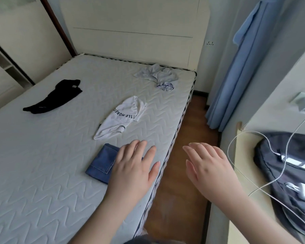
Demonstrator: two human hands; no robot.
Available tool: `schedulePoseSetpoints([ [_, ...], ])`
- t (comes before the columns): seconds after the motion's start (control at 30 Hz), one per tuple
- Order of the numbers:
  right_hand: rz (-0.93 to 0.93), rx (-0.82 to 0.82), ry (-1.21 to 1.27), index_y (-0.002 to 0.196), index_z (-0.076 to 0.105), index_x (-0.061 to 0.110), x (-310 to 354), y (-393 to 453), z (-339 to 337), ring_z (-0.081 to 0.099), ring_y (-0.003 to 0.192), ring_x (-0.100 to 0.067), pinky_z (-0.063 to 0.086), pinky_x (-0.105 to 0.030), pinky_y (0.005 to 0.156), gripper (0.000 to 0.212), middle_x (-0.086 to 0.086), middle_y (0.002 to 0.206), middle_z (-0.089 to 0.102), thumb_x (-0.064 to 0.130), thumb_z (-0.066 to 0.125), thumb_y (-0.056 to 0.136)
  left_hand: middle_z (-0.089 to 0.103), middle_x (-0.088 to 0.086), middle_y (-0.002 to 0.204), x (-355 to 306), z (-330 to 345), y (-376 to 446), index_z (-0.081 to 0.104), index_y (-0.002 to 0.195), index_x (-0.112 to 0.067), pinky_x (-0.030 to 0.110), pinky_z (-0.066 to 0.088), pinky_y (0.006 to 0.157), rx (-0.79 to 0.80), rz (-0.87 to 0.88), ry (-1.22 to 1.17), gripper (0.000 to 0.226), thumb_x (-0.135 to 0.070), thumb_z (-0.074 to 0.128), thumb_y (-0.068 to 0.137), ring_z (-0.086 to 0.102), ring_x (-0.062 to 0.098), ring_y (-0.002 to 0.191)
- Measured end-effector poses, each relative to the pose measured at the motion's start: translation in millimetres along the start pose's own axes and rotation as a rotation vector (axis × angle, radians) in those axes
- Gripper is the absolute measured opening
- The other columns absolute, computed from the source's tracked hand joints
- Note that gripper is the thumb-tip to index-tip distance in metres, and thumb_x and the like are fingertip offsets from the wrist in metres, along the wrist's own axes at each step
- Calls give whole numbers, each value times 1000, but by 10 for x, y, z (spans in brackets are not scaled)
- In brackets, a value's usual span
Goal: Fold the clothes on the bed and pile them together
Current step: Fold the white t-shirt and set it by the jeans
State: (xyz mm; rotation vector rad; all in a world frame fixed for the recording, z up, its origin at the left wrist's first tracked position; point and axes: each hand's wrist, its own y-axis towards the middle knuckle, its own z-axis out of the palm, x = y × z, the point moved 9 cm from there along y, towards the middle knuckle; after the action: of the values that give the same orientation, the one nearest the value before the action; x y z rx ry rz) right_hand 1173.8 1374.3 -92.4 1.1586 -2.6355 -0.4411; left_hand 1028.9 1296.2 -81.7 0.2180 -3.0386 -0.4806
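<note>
Left hand (134,166) and right hand (208,166), both released, hover near the folded blue denim garment (102,162) by the bed's (42,173) right edge; a careless reach could likely nudge it off.

We see a pale grey quilted mattress (42,164), its cloth matt and stitched in raised zigzag ridges. Near its right edge lies a folded blue denim piece (102,161), coarse-woven with visible seams. Towards the middle sits a white printed cotton T-shirt (120,118), soft and creased; by the far right corner a crumpled pale blue thin cloth garment (158,76); near the left edge a matt black knit garment (55,97). We note the cream headboard (134,32), smooth and faintly satin, and the brown wooden floor (183,173), glossy with a dull sheen.
</note>
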Motion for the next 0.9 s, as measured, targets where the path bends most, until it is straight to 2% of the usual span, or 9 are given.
schedulePoseSetpoints([
  [0.27,22,52,24,115,66,12,-397,457,359,61,107,-27,49,-41,90,38,-5,113,64,30,45,90,62,7,128,80,505,518,64,125,-16,50,42,105,136,5,12,50,-46,39,94,56,30,122],
  [0.43,17,83,22,118,66,12,-520,985,612,60,110,-28,50,-43,91,36,-6,116,64,29,50,91,62,7,131,399,774,1018,63,129,-15,51,42,105,176,-16,-14,54,-47,37,95,55,31,125],
  [0.6,11,96,-10,118,66,11,-623,1511,821,60,112,-30,50,-44,92,35,-8,119,64,24,67,85,58,8,136,691,967,1516,60,133,-17,51,40,108,205,4,-4,55,-48,37,94,52,32,128],
  [0.9,-14,173,-38,122,65,11,-947,2234,1165,58,118,-30,48,-46,98,39,-10,127,62,28,65,87,58,9,136,789,1275,2251,60,134,-17,50,42,107,221,-3,11,55,-45,32,95,53,32,128],
])
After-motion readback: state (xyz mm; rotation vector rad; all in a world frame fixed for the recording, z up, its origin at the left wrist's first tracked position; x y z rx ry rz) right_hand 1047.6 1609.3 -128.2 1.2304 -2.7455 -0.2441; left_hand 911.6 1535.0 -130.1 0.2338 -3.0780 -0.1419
